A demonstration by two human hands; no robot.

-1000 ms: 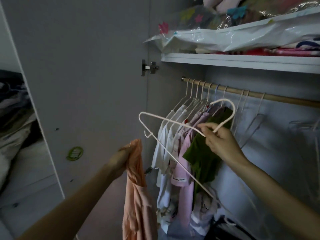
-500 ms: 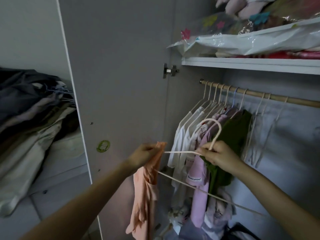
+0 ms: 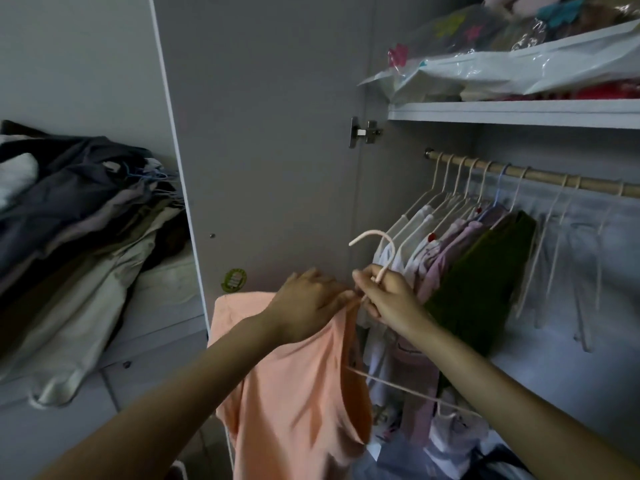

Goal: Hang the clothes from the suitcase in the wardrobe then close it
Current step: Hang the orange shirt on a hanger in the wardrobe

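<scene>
A peach garment hangs in front of me beside the open wardrobe door. My left hand grips its top edge. My right hand pinches the neck of a cream hanger, whose hook curves up and to the left. One hanger arm runs out from inside the garment toward the lower right. Behind my hands, white, pink and dark green clothes hang on the wooden rail. The suitcase is out of view.
Several bare hangers hang on the rail to the right of the green garment. The shelf above holds plastic-wrapped bundles. A heap of folded clothes lies on a surface at left. More items sit on the wardrobe floor.
My hands have come together. The hanger has been lowered and one arm pushed into the peach garment, which now spreads wider. The view has shifted left.
</scene>
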